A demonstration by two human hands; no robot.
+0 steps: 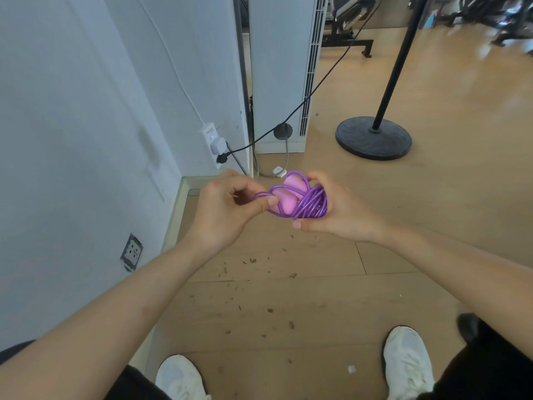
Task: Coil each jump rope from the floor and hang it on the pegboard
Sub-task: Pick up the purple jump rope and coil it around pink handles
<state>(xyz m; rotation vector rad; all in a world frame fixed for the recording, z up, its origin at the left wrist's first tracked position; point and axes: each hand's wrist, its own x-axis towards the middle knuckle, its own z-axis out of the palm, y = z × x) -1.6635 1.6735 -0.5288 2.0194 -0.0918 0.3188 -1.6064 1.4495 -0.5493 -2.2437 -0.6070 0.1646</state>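
1 rope [305, 203] was judged nearly coiled, gripped by the right hand [340, 215] and pinched by the left hand [225, 209], not yet hung.

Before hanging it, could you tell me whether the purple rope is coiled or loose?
Coiled: purple rope bunched in loops with pink handles, left hand and right hand gripping it; nothing trails.

White wall [72, 111] at left; power strip [212, 140] mounted on it, white adapter [218, 145] and black plug [222, 159] inserted. Black cable [317, 85] runs from plug up and right. Wall socket [131, 252] low on wall, frame tilted. White tower unit [278, 67] beside wall, vent slats on right side. Black pole [399, 62] on round base [373, 138], standing on wood floor [432, 197]. Dark debris specks [251, 260] and white scrap [352, 369] on floor. Blurred exercise equipment [490, 13] at top right.
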